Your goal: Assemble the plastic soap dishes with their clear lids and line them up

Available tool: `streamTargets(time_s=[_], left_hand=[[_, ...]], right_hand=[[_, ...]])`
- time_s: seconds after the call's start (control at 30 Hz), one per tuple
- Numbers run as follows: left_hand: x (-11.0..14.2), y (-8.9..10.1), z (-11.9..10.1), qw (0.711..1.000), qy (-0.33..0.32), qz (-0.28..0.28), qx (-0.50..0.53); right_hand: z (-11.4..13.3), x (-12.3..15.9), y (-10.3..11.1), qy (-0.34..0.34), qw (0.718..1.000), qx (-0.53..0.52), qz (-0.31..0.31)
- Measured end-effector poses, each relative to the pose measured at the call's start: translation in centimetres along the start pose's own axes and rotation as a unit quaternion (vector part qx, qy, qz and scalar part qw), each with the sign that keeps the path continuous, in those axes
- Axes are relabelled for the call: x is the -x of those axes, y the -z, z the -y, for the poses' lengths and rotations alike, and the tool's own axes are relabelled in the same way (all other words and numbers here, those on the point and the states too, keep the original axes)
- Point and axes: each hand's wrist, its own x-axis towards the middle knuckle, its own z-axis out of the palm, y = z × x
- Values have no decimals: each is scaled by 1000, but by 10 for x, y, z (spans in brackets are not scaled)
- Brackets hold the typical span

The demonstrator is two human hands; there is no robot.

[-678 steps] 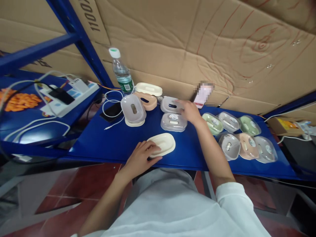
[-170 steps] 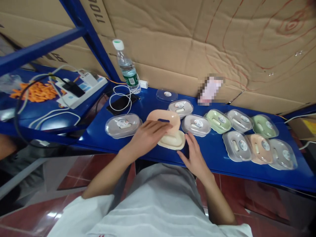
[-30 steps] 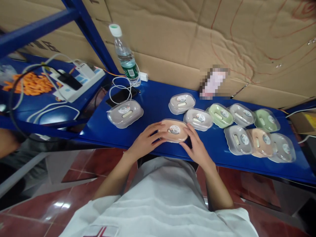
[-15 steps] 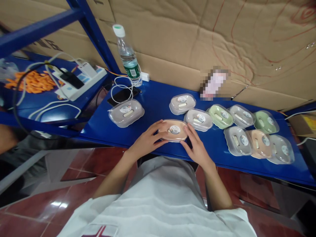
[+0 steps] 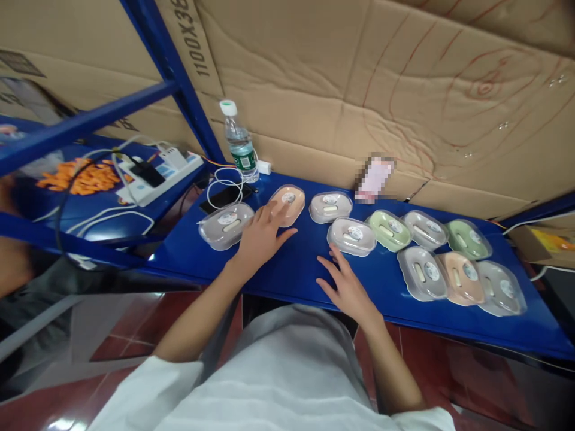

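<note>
A peach soap box with a clear lid [image 5: 287, 202] lies on the blue shelf board [image 5: 287, 275], at the back between a grey lidded box [image 5: 226, 224] and another grey one [image 5: 330, 206]. My left hand [image 5: 262, 235] rests on its near side with the fingers stretched out, touching it. My right hand [image 5: 344, 286] lies flat and open on the bare board, holding nothing, just in front of a grey lidded box [image 5: 351, 234].
Several more lidded boxes in green, grey and peach [image 5: 453, 263] stand in two rows to the right. A water bottle [image 5: 239, 143], a black phone with a white cable [image 5: 224, 193] and a power strip [image 5: 159, 173] lie at the back left. Cardboard lines the wall.
The peach box moved from the near middle of the board to the back row, pushed by my left hand. My right hand let go of it and now lies flat on the board.
</note>
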Motion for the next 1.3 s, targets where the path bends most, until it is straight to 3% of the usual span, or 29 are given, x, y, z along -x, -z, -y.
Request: streamTargets(time_s=[0.1,0.23,0.33,0.43,0.57,0.77,0.93,1.3], left_hand=[[13,12,10,998,20,-54,-20],[59,29,44,984,115,-114,-71],[88,32,64,988,91,-107,-63],[100,28,65,992,41,-118,-30],[90,16,49,993,3,-117,0],[60,7,38,995,26,-98,-22],[54,2,36,993,41,-101,-34],[32,10,58,999,29,-29,-17]], right_hand=[[-1,1,-1,8,1000,8,-4],[-4,1,-3,19,1000,18,-7],[-6,0,-4,20,1000,20,-8],[-6,-1,-5,20,1000,19,-8],[-6,-1,-4,20,1000,22,-6],[-7,-1,-5,22,1000,17,-1],[-7,-1,-5,26,1000,4,-3],[-3,-3,-3,24,1000,7,-3]])
